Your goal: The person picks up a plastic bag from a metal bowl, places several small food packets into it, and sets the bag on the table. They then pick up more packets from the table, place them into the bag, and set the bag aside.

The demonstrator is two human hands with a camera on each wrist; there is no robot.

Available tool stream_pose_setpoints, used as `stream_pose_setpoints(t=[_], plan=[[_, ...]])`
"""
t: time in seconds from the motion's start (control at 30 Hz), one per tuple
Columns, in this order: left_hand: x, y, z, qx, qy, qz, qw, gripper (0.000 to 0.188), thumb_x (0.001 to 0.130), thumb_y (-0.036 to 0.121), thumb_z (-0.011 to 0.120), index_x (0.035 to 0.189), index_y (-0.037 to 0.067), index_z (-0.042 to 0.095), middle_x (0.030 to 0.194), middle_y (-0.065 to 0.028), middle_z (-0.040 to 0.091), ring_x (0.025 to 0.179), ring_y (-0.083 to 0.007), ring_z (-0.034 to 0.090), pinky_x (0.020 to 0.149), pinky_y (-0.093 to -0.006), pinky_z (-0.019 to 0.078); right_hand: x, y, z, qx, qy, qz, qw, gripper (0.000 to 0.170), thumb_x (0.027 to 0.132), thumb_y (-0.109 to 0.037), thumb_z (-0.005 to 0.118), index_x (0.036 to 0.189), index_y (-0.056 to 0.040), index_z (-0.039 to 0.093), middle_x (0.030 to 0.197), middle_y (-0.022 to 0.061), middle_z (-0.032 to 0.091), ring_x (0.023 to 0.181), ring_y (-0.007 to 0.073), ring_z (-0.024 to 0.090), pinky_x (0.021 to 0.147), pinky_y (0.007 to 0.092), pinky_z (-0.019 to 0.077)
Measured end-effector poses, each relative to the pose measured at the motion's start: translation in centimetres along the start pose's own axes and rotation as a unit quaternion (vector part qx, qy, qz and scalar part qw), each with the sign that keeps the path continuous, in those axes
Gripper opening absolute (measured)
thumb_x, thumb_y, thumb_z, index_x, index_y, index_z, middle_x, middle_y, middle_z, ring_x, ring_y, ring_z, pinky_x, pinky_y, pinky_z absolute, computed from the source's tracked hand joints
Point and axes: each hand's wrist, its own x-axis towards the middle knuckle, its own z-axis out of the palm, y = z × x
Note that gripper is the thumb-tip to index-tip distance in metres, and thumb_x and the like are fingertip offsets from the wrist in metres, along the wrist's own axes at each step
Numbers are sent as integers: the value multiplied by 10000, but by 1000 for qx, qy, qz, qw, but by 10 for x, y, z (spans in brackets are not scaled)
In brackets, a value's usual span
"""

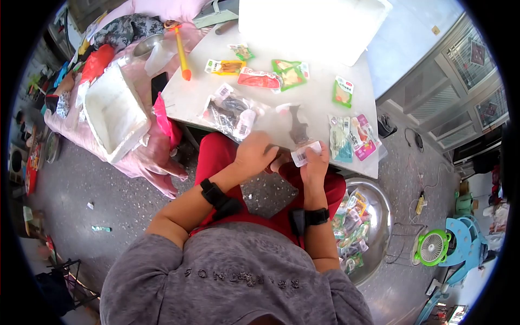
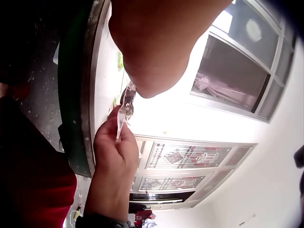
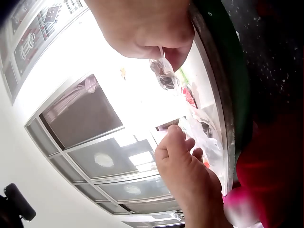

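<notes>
A see-through packet (image 1: 298,125) with dark contents and a white barcode label hangs over the table's near edge. My right hand (image 1: 314,165) pinches it by the label end, thumb on top. In the left wrist view the packet (image 2: 126,107) is seen edge-on between the right hand's thumb and fingers. My left hand (image 1: 254,154) is left of it, apart from the packet, with loosely bent fingers and nothing in them. The right wrist view shows that left hand (image 3: 183,159) with its thumb raised. Clear packets with dark contents (image 1: 230,111) lie just beyond it.
Colourful snack packets (image 1: 260,79) are spread over the white table (image 1: 195,81). More packets (image 1: 341,138) lie at its right. A white foam box (image 1: 314,27) stands at the back. Below right, a metal basin (image 1: 382,216) contains several packets. Another foam box (image 1: 116,114) sits left.
</notes>
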Motion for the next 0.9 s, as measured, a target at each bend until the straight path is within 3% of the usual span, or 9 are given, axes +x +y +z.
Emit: stream_pose_setpoints(t=[0.07,0.1,0.2,0.33,0.43,0.63,0.73,0.9], plan=[[11,-8,-12,93,17,11,995,320,613,152,627,883,16,523,910,-132,504,848,-319,472,730,-383,404,-1,-3,-6,-22,4,-17,1000,464,727,78,453,1157,24,288,1007,127,454,860,191,497,731,309,441],[14,-11,-15,157,3,-12,987,351,611,183,620,910,25,524,985,-132,480,892,-304,462,757,-386,393,-1,-4,-8,-25,-8,-13,1000,454,728,80,449,1151,22,295,1004,125,458,861,187,499,733,302,440],[13,-31,-11,233,-39,-42,971,350,621,189,592,927,30,527,1014,-126,471,902,-304,461,776,-389,390,-5,-10,-11,-45,-28,11,999,446,728,82,443,1147,17,302,992,127,466,863,186,499,738,305,441],[9,-49,-6,224,-109,-66,966,261,659,125,516,897,18,521,920,-139,525,888,-308,477,817,-382,378,-16,-19,-7,-39,-55,62,996,416,718,83,440,1116,16,342,957,129,496,825,197,529,721,311,460],[10,-50,-12,184,-86,-47,978,169,677,99,485,816,5,506,828,-160,543,854,-314,491,789,-388,390,-21,-22,-5,-48,-89,113,988,399,717,80,440,1102,18,354,956,139,500,828,211,535,722,322,470],[12,-38,-22,126,-79,-127,981,94,701,90,461,732,1,464,796,-173,533,798,-342,493,719,-415,398,-14,-10,-6,-49,-143,140,979,407,710,85,437,1101,19,351,957,143,500,842,226,537,726,342,477],[11,-38,-25,123,-72,-124,982,96,704,93,465,740,3,469,793,-166,534,778,-340,496,704,-419,399,-11,-11,-2,-47,-167,166,971,422,704,94,437,1106,12,339,937,132,496,823,215,534,707,335,473],[6,-33,-23,158,-51,-42,985,108,687,105,489,742,11,487,840,-143,546,803,-316,505,708,-406,408,-12,-6,11,-4,-153,155,976,414,705,85,443,1099,2,346,920,129,498,814,216,533,702,344,473]])
